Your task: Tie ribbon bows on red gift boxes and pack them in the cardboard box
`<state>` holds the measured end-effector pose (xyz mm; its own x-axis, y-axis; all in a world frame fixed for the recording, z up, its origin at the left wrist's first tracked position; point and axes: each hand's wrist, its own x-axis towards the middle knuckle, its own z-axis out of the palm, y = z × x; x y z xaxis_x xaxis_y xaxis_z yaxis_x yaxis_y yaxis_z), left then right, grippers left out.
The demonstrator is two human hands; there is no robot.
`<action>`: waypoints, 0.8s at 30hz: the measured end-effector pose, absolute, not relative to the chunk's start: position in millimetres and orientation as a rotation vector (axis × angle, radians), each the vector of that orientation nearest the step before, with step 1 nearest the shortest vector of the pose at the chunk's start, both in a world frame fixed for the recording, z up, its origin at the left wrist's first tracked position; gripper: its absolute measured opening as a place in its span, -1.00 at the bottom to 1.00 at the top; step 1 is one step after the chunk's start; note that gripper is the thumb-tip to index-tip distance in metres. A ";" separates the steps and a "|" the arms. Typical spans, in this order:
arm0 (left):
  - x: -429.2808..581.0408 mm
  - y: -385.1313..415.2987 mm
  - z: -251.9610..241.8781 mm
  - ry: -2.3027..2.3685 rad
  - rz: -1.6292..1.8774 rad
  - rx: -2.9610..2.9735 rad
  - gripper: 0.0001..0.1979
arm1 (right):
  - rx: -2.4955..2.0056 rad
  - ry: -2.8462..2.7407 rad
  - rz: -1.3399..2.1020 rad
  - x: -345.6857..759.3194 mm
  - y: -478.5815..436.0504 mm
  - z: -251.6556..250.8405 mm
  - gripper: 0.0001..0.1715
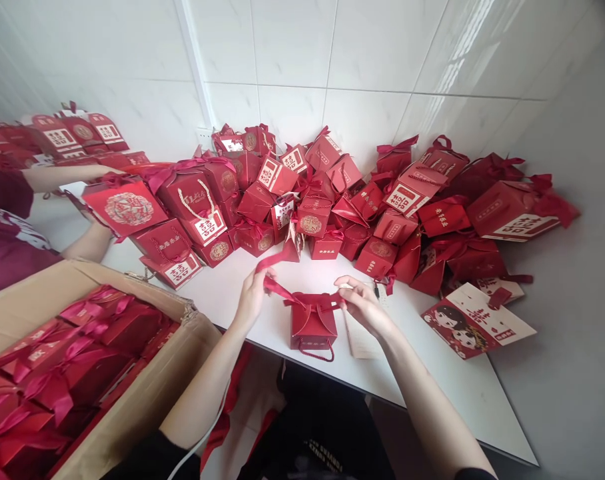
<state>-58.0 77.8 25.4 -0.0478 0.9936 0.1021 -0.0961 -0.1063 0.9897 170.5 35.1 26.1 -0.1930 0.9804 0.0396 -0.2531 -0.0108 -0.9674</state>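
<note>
A small red gift box (313, 327) stands on the white table (482, 400) in front of me, its rope handle hanging over the front. A red ribbon (281, 289) runs across its top. To the left of the box, my left hand (254, 291) is closed on the ribbon, with a length of it trailing up behind the fingers. My right hand (361, 301) pinches the ribbon's other side, just right of the box top. A notepad (361, 337) lies partly under my right forearm.
Many red gift boxes (314, 215) are piled along the tiled wall. At the left, a cardboard carton (147, 360) holds more ribboned boxes. Beyond it, another person's arms (62, 177) reach among boxes. A printed card box (475, 320) lies at the right.
</note>
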 end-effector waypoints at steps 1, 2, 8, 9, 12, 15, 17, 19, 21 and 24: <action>-64.9 79.0 28.0 1.122 1.366 1.198 -0.72 | -0.876 -1.084 1.435 171.8 34.8 28.3 -0.70; -71.6 79.5 30.2 1.130 1.372 1.204 -0.69 | -0.840 -1.017 1.411 173.5 34.2 31.3 -0.68; -96.0 71.4 37.4 0.932 1.418 1.003 -0.62 | -0.613 -0.809 1.203 190.9 21.1 53.6 -0.71; -97.6 69.6 38.0 0.870 1.428 0.942 -0.62 | -0.587 -0.777 1.171 194.5 18.3 55.5 -0.69; -101.0 66.5 37.8 0.724 1.473 0.787 -0.61 | -0.525 -0.693 1.101 206.3 11.5 55.1 -0.61; -103.1 67.5 34.5 0.637 1.513 0.687 -0.64 | -0.485 -0.653 1.091 218.4 8.8 49.4 -0.65; -103.0 69.7 32.7 0.625 1.544 0.649 -0.67 | -0.473 -0.665 1.099 224.4 9.6 47.1 -0.69; -100.6 72.6 33.8 0.643 1.573 0.650 -0.66 | -0.476 -0.704 1.074 226.5 12.7 48.8 -0.69; -94.9 76.0 39.0 0.661 1.579 0.726 -0.66 | -0.489 -0.757 1.019 223.4 18.5 55.3 -0.68; -79.8 82.1 54.5 0.681 1.515 1.007 -0.66 | -0.544 -0.837 0.959 208.0 31.4 71.8 -0.65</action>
<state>-79.8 82.1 54.5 0.0030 0.9745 0.2245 -0.4792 -0.1957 0.8556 208.0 31.4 71.8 0.3112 0.8745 0.3722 -0.4878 0.4830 -0.7271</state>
